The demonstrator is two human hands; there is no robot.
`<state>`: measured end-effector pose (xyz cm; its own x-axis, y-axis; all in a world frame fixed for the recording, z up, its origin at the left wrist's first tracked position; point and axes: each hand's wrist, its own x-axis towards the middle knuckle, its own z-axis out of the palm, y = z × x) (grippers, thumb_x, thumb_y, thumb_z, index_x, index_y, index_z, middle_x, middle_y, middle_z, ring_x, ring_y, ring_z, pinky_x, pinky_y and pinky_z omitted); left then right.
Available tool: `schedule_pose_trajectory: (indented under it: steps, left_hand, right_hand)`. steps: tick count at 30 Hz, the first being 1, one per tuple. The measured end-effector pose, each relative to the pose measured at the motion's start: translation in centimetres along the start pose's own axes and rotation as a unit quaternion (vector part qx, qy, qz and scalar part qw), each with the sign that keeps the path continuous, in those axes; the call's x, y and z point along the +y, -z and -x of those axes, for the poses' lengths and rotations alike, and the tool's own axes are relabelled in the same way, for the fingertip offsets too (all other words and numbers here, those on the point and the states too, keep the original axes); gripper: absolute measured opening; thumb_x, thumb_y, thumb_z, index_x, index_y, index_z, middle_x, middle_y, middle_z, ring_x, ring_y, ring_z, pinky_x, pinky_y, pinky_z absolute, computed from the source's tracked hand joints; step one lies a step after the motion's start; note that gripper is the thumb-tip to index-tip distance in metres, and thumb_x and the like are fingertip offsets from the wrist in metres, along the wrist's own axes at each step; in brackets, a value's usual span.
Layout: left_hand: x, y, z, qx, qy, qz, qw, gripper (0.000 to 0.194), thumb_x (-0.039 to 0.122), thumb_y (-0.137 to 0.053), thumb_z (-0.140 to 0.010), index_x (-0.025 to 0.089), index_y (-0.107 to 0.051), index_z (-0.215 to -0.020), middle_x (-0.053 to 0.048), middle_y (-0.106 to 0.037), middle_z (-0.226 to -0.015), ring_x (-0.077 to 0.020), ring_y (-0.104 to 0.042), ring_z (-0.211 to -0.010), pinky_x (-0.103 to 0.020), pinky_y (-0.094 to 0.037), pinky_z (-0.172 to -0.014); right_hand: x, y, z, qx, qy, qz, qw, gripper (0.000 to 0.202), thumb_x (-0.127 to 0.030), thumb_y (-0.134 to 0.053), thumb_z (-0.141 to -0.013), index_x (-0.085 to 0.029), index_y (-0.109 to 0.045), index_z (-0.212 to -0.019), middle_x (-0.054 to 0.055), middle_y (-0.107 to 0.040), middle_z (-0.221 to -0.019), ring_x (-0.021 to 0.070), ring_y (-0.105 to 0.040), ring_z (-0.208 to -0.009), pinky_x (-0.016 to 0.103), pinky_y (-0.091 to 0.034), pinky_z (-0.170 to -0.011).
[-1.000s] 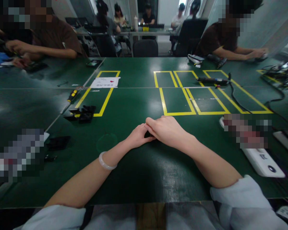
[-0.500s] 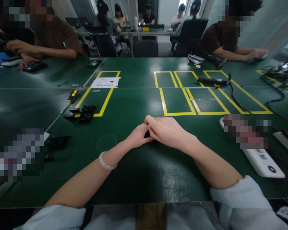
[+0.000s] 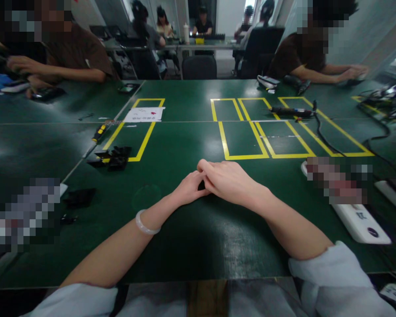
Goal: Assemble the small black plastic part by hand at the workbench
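Observation:
My left hand (image 3: 190,187) and my right hand (image 3: 229,178) are clasped together above the near middle of the green table (image 3: 171,246). The right one lies over the fingers of the left, its own fingers curled and closed. Most of the left fingers are hidden beneath it; those that show are bent and closed. No object is visible in either hand, only a small dark gap between them. A pale bangle (image 3: 147,222) circles my left wrist. Closest ahead of the hands are rectangles of yellow tape (image 3: 246,157) on the tabletop.
Left lie black plastic parts (image 3: 114,157), a yellow-black screwdriver (image 3: 100,132) and a paper label (image 3: 145,114). To the right are a white device (image 3: 363,224), partly blurred out, and a black corded tool (image 3: 292,112). Co-workers sit across the table, one (image 3: 82,55) left, another (image 3: 303,59) right.

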<state>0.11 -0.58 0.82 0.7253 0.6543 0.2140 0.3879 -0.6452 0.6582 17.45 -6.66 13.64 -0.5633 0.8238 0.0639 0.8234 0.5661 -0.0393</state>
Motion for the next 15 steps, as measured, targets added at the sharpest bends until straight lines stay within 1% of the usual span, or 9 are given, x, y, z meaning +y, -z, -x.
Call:
schedule_pose_trajectory:
  steps: [3, 5, 6, 8, 10, 12, 15]
  left_hand:
    - [0.03, -0.07, 0.02, 0.004, 0.007, 0.014, 1.000, 0.038, 0.043, -0.066, -0.091, 0.020, -0.062, -0.121, -0.012, -0.067, -0.126, -0.0336, -0.062, -0.119, -0.049, -0.051, -0.101]
    - [0.04, -0.11, 0.11, 0.001, 0.022, 0.016, 1.000, 0.034, 0.045, -0.066, -0.090, 0.020, -0.066, -0.113, -0.011, -0.069, -0.121, -0.0335, -0.063, -0.116, -0.048, -0.053, -0.100]
    - [0.04, -0.12, 0.16, -0.002, 0.028, 0.014, 1.000, 0.032, 0.047, -0.067, -0.090, 0.020, -0.067, -0.108, -0.011, -0.070, -0.118, -0.0337, -0.064, -0.114, -0.048, -0.053, -0.099]
    - [0.02, -0.12, 0.23, -0.007, 0.033, 0.009, 0.999, 0.032, 0.049, -0.067, -0.090, 0.019, -0.068, -0.102, -0.011, -0.071, -0.114, -0.0342, -0.064, -0.112, -0.048, -0.054, -0.097]
    - [-0.03, -0.11, 0.23, -0.003, 0.029, 0.006, 1.000, 0.036, 0.050, -0.068, -0.089, 0.018, -0.067, -0.106, -0.012, -0.070, -0.117, -0.0348, -0.064, -0.113, -0.049, -0.053, -0.098]
    - [-0.08, -0.11, 0.18, 0.003, 0.017, 0.003, 1.000, 0.041, 0.048, -0.067, -0.090, 0.017, -0.065, -0.116, -0.014, -0.067, -0.124, -0.0357, -0.062, -0.117, -0.051, -0.052, -0.101]
    - [-0.11, -0.12, 0.07, 0.004, -0.003, 0.012, 1.000, 0.043, 0.044, -0.066, -0.091, 0.017, -0.062, -0.124, -0.015, -0.064, -0.130, -0.0357, -0.060, -0.123, -0.052, -0.050, -0.104]
  right_hand:
    - [-0.09, 0.11, -0.01, 0.001, 0.001, 0.006, 1.000, 0.025, -0.032, -0.036, -0.105, -0.017, -0.057, -0.109, 0.007, -0.075, -0.087, 0.0205, -0.070, -0.078, 0.031, -0.025, -0.059]
    - [-0.06, 0.06, -0.12, -0.008, 0.001, 0.018, 1.000, 0.031, -0.037, -0.034, -0.107, -0.018, -0.058, -0.104, 0.008, -0.074, -0.082, 0.0215, -0.070, -0.077, 0.032, -0.024, -0.059]
    - [-0.02, 0.00, -0.18, -0.012, 0.000, 0.025, 1.000, 0.032, -0.037, -0.033, -0.108, -0.018, -0.059, -0.103, 0.008, -0.074, -0.081, 0.0218, -0.070, -0.076, 0.032, -0.024, -0.059]
    - [0.07, -0.16, -0.26, -0.014, -0.002, 0.033, 0.999, 0.030, -0.032, -0.033, -0.107, -0.018, -0.059, -0.101, 0.008, -0.074, -0.079, 0.0217, -0.071, -0.076, 0.032, -0.024, -0.059]
    - [0.11, -0.27, -0.27, -0.011, -0.005, 0.030, 0.999, 0.025, -0.026, -0.035, -0.106, -0.018, -0.058, -0.102, 0.008, -0.074, -0.079, 0.0209, -0.070, -0.075, 0.032, -0.024, -0.059]
    - [0.07, -0.26, -0.21, -0.006, -0.004, 0.017, 1.000, 0.021, -0.022, -0.037, -0.103, -0.017, -0.057, -0.105, 0.007, -0.074, -0.083, 0.0199, -0.070, -0.076, 0.031, -0.024, -0.058]
    - [-0.06, -0.06, -0.08, 0.008, 0.003, -0.005, 1.000, 0.020, -0.023, -0.039, -0.102, -0.017, -0.057, -0.108, 0.007, -0.075, -0.094, 0.0184, -0.069, -0.080, 0.031, -0.025, -0.059]
